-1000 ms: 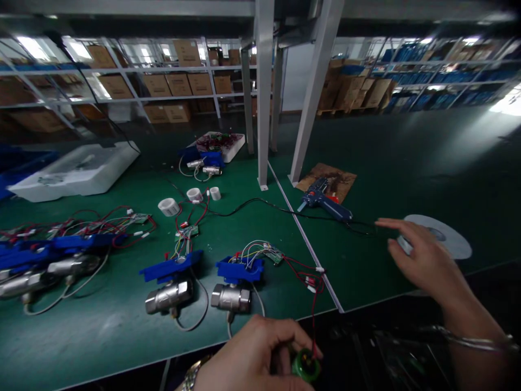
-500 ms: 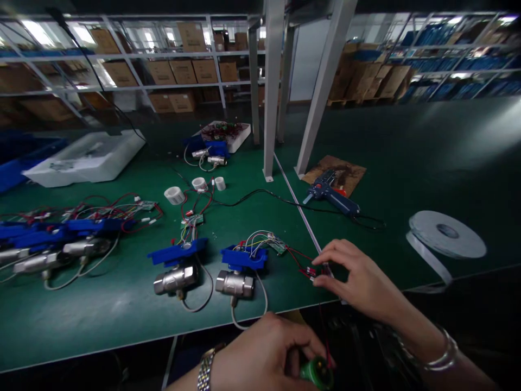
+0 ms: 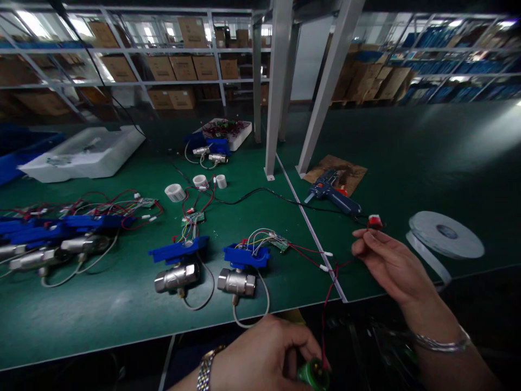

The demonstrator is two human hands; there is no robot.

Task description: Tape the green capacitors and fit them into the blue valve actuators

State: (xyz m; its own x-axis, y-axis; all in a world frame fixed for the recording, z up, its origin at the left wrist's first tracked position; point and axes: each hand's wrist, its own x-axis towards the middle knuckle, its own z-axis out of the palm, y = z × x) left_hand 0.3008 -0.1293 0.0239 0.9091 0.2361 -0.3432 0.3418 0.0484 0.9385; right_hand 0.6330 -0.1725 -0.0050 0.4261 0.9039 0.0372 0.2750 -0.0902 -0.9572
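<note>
At the bottom edge, my left hand is closed around a green cylinder that looks like a battery, with a red wire rising from its end. My right hand, over the bench's right part, pinches a thin red wire. A small red-and-white piece sticks up past those fingertips; its kind is unclear. Two white connectors lie left of that hand. Red leads run from them to a circuit board at the blue bracket on a metal valve.
Another valve stands alongside, with several more at the left. A glue gun rests near a brown board. At the right lies a tape roll. Metal posts rise from the bench. A white foam tray stands back left.
My right hand has moved right and up from the connectors, now with the red-and-white piece at its fingertips. The red wire has come into fuller view. My left hand has barely moved.
</note>
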